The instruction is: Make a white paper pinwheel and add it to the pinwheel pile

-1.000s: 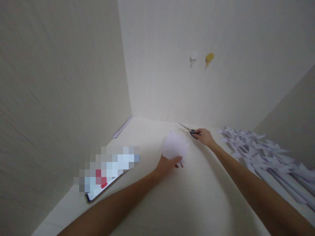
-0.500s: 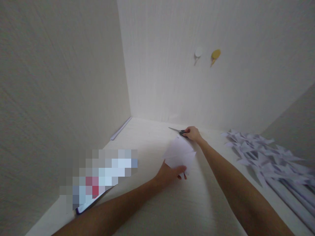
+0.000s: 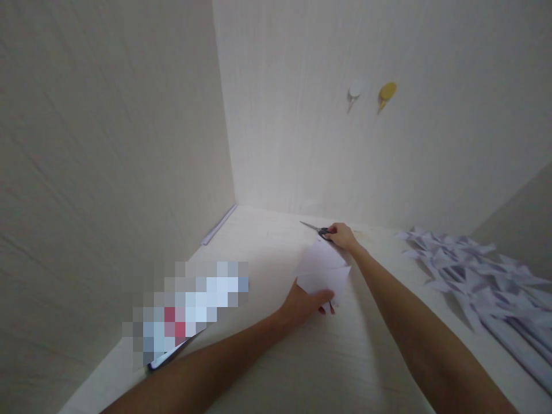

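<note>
My left hand (image 3: pixel 307 301) pinches the near edge of a white paper piece (image 3: pixel 323 268) that lies low over the pale tabletop (image 3: pixel 302 368). My right hand (image 3: pixel 342 235) is stretched out to the far side of the table, close to the back wall, with its fingers on the dark handles of a pair of scissors (image 3: pixel 317 229). The blades point left and lie flat on the table. The paper sits between the two hands.
A heap of folded white paper shapes (image 3: pixel 470 270) covers the right side of the table. A phone-like flat device (image 3: pixel 172 351), partly blurred out, lies at the left. Two round hooks, white (image 3: pixel 354 91) and yellow (image 3: pixel 387 90), hang on the back wall.
My right hand slid the scissors a little leftward along the back of the table. My left hand lowered the paper from upright to nearly flat on the table.
</note>
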Action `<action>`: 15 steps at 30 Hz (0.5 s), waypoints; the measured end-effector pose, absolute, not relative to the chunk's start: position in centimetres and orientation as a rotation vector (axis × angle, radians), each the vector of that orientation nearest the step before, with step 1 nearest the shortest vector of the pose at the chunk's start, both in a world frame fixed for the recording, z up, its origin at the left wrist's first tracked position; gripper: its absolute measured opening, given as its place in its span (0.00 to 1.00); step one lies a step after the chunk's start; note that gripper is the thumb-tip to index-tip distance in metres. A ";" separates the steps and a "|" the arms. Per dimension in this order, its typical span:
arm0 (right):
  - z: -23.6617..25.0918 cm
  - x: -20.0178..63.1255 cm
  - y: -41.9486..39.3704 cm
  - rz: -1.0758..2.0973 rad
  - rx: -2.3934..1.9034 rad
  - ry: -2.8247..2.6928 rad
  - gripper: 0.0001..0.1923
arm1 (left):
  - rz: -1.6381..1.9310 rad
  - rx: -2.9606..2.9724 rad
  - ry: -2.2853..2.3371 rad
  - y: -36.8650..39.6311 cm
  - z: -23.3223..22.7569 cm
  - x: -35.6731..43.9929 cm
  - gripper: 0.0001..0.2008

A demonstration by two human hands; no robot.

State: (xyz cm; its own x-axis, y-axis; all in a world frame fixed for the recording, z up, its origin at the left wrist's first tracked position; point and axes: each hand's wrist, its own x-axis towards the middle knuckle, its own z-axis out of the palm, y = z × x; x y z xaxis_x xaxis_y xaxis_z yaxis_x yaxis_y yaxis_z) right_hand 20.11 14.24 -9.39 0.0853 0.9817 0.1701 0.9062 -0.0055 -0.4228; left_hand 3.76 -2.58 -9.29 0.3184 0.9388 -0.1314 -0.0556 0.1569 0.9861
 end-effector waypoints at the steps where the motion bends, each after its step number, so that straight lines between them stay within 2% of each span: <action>1: -9.4 20.1 14.1 0.238 -1.944 -1.852 0.06 | 0.909 1.173 0.992 -2.6 -9.3 3.8 0.04; 9: -9.5 19.9 13.7 0.222 -1.891 -1.824 0.05 | 0.954 1.116 0.926 -2.4 -9.1 3.8 0.04; 15: -9.3 20.1 13.0 0.180 -1.793 -1.755 0.09 | 0.981 1.080 0.926 -2.1 -9.3 3.5 0.05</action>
State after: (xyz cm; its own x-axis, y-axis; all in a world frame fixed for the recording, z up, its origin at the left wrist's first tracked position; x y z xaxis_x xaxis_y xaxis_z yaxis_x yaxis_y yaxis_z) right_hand 20.10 12.95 -9.29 0.1095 0.9422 0.3166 0.8585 0.0710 -0.5080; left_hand 3.54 -2.08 -9.27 0.2953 0.9480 -0.1189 -0.1732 0.1755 0.9691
